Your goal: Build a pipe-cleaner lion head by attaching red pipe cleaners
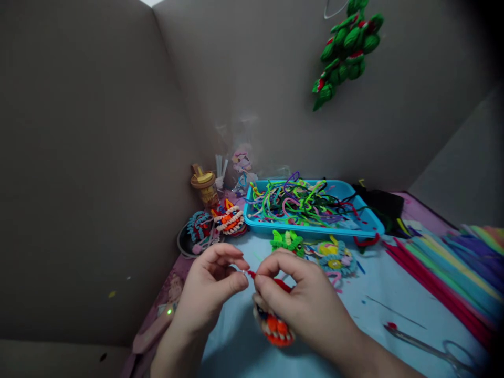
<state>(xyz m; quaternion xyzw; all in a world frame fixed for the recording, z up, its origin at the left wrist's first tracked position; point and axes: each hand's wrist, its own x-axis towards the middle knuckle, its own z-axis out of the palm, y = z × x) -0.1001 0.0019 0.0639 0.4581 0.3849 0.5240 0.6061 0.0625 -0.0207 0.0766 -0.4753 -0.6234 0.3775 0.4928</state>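
Note:
My right hand [293,289] pinches a red pipe cleaner [252,274] between thumb and index finger. A thin pale tip at its end reaches the curled thumb and fingertips of my left hand [214,283], which close around it. Under my right hand hangs a figure of orange, cream and dark-blue fuzzy pipe cleaners [275,328], partly hidden by the palm. Just beyond the hands lie a green pipe-cleaner figure [287,241] and a blue-and-yellow one [336,258].
A blue tray [311,231] holds tangled pipe-cleaner scraps. Scissors [429,349] and a thin wire [396,311] lie at right, near bundled coloured pipe cleaners [444,273]. A dark bowl [185,244], an orange figure [230,218] and a brown cup [205,186] stand left. Green pieces [346,50] hang above.

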